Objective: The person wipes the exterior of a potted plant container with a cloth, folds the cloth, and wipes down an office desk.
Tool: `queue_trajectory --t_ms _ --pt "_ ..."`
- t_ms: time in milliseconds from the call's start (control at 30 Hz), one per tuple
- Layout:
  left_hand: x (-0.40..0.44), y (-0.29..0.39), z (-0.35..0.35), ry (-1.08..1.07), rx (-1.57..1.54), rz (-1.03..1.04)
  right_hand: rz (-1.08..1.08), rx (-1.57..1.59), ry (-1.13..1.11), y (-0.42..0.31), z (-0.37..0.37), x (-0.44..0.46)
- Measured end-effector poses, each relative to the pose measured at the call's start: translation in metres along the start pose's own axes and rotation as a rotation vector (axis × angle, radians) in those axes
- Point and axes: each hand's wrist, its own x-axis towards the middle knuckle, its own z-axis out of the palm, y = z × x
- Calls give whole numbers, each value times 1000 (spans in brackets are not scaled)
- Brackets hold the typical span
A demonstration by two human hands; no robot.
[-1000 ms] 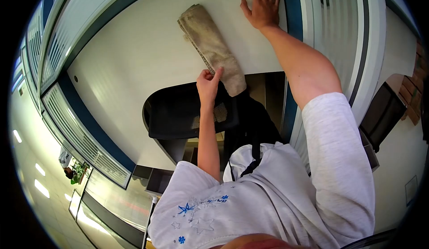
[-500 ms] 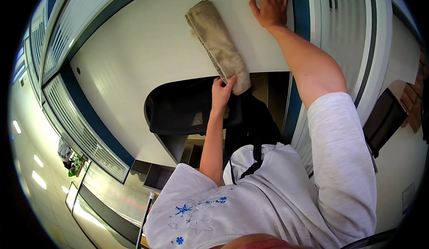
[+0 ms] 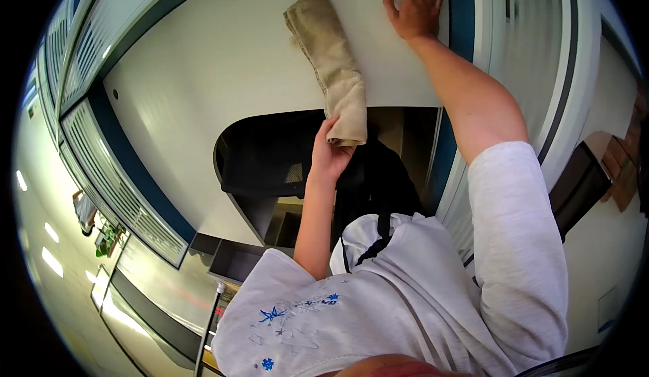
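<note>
A folded beige cloth (image 3: 331,59) lies lengthwise on the white desk (image 3: 223,52), its near end hanging over the front edge. My left hand (image 3: 331,152) grips that near end, thumb on top and the other fingers underneath, partly hidden by the cloth. To the right of the cloth, my right hand (image 3: 416,13) rests flat on the desk with its fingers spread, holding nothing. It is close to the blue edge of the partition.
A black chair (image 3: 263,164) stands under the desk's front edge. Ribbed glass partitions (image 3: 527,52) border the desk. Grey drawers (image 3: 236,262) are at lower left. Far left, a person (image 3: 84,211) is near a green plant (image 3: 108,238). Another dark chair (image 3: 581,187) is at right.
My left hand has moved from the cloth's left edge to its near end and taken hold of it. That end has turned and shifted slightly left. My right hand stays flat on the desk.
</note>
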Motion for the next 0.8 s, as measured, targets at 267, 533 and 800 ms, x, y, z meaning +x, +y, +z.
queue_trajectory --t_ms 267,533,800 --pt "-13 32 37 39 160 378 -34 6 22 2 2 2" --pt "-3 69 87 -320 152 454 -26 37 2 3 -4 2" --pt "76 99 118 -60 344 628 14 71 -75 1 -4 -1"
